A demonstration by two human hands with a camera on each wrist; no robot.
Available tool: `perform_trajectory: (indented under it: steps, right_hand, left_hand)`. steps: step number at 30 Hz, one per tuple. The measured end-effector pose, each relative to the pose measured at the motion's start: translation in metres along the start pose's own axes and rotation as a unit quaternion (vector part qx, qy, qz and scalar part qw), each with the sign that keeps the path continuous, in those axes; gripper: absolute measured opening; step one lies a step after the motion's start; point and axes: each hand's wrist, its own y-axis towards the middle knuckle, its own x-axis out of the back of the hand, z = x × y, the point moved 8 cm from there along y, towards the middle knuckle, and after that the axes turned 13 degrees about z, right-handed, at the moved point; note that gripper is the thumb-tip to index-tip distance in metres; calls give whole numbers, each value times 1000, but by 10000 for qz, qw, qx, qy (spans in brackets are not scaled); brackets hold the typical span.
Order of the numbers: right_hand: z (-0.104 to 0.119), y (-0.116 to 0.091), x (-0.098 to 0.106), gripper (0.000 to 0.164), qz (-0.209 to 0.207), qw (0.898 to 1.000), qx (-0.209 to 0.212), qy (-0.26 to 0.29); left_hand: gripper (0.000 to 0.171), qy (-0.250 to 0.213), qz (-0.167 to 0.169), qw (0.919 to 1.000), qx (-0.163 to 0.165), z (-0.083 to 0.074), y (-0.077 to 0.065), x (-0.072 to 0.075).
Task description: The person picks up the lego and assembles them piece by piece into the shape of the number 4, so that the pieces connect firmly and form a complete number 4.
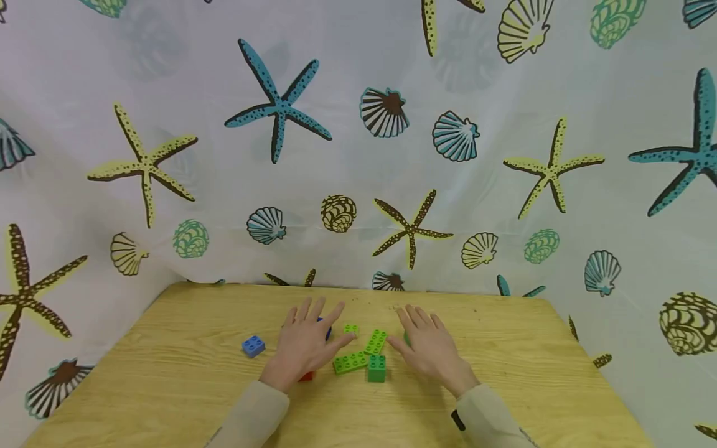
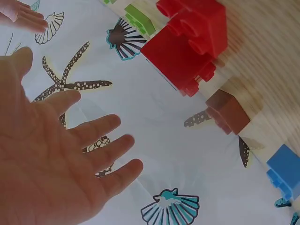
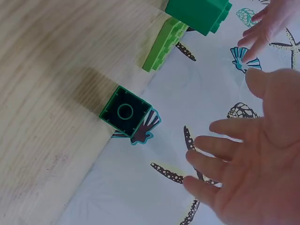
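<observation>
Both hands hover over a group of toy building bricks, fingers spread and holding nothing. My left hand [image 1: 305, 342] partly covers a red brick [image 1: 305, 376] and a dark blue one [image 1: 328, 331]. Left of it lies a lighter blue brick [image 1: 254, 346]. In the left wrist view, red bricks [image 2: 178, 58] and a small brownish-red brick [image 2: 229, 112] appear beyond the fingers. My right hand [image 1: 430, 348] partly hides a green brick [image 1: 407, 338], whose hollow underside [image 3: 125, 111] faces the right wrist camera. Between the hands are lime bricks [image 1: 350, 363] and an upright green brick [image 1: 376, 368].
The bricks are on a wooden table [image 1: 185, 348]. Behind and beside it hangs a white cloth [image 1: 347, 168] printed with starfish and shells, reaching down to the table's back edge.
</observation>
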Motion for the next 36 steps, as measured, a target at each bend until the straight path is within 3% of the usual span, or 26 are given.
perform_trajectory:
  steps: [4, 7, 9, 11, 14, 16, 18, 20, 23, 28, 32, 36]
  right_hand:
    - [1, -2, 12, 58, -803, 9960, 276, 279]
    - [-5, -2, 17, 46, -1105, 9877, 419, 1024]
    - [-12, 0, 16, 37, -1091, 9786, 473, 1679]
    - [-21, 4, 12, 30, -967, 9656, 497, 2361]
    - [-37, 12, -1, 27, -502, 9308, 426, 3596]
    - [-47, 17, -9, 28, -207, 9054, 344, 4226]
    - [-53, 19, -12, 29, -5, 8851, 248, 4646]
    - [-60, 21, -14, 31, 105, 8802, 242, 4739]
    - [-68, 23, -15, 34, 279, 8746, 359, 4826]
    - [-79, 30, -24, 40, 747, 8695, 460, 4861]
    - [-83, 35, -27, 44, 1079, 8780, 379, 4648]
    - [-82, 37, -29, 45, 1296, 8919, 277, 4325]
  left_hand:
    - [69, -203, -328, 9993, -21, 0, 3, 6]
    - [62, -668, -517, 9964, -112, 1, 5, 8]
    - [55, -1281, -520, 9901, -230, 3, 7, 7]
    - [45, -2134, -482, 9753, -321, 6, 10, 4]
    - [29, -3416, -401, 9377, -484, 11, 14, -1]
    - [23, -4025, -281, 9134, -542, 13, 17, -5]
    - [21, -4427, -43, 8941, -682, 10, 20, -11]
    - [21, -4768, 307, 8750, -778, 6, 22, -18]
    - [25, -5051, 800, 8533, -1018, -4, 24, -29]
    - [34, -5127, 1440, 8358, -1336, -19, 22, -44]
    - [42, -5048, 1684, 8348, -1412, -28, 20, -50]
    - [47, -4813, 1770, 8434, -1602, -38, 20, -50]
